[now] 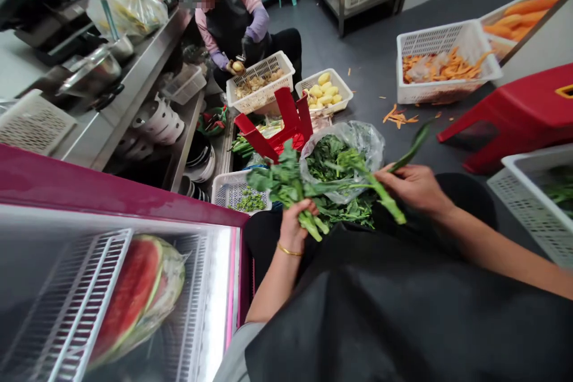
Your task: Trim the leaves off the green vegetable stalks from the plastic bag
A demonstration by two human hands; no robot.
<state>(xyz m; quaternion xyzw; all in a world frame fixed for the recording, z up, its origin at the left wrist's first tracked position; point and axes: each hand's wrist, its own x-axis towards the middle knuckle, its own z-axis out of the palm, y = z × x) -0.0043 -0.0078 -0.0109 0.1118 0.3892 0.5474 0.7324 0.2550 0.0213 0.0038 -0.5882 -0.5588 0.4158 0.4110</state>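
My left hand (299,222), with a gold bangle at its wrist, is closed round a bunch of leafy greens (286,185), the pale cut stem ends pointing toward me. My right hand (418,188) pinches a single green stalk (378,188) with a budded tip. A long dark green strip (414,146), seemingly a leaf, sticks up from the same fingers. Between and beyond my hands stands a clear plastic bag (369,140) filled with chopped greens (331,158). More loose greens (353,210) lie just in front of my dark apron.
Beyond sits a co-worker (233,12) handling a potato over a white basket (262,101). An upturned red stool (290,122) and a basket of peeled potatoes (324,92) stand nearer. At right are carrot peelings (443,65) and a red stool (514,107); at left, a fridge with watermelon (129,292).
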